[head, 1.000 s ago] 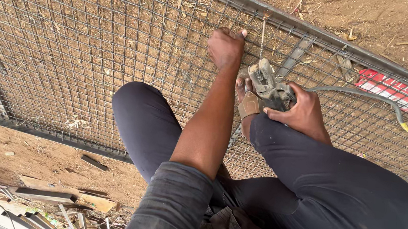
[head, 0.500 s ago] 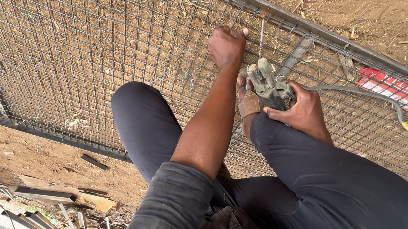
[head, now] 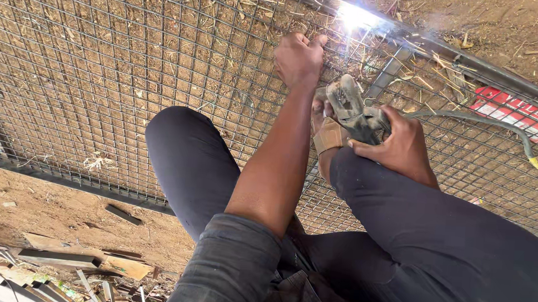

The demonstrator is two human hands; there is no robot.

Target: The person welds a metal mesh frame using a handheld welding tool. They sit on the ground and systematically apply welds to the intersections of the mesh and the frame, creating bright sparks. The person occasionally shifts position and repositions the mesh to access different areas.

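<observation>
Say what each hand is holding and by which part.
Right hand grips the welding holder by its handle; left hand presses on the wire mesh.

red flat object (head: 524, 115) under mesh | metal offcuts (head: 59, 259) on dirt

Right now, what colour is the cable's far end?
Yellow; the cable itself is grey-green. Head view shows it.
</observation>
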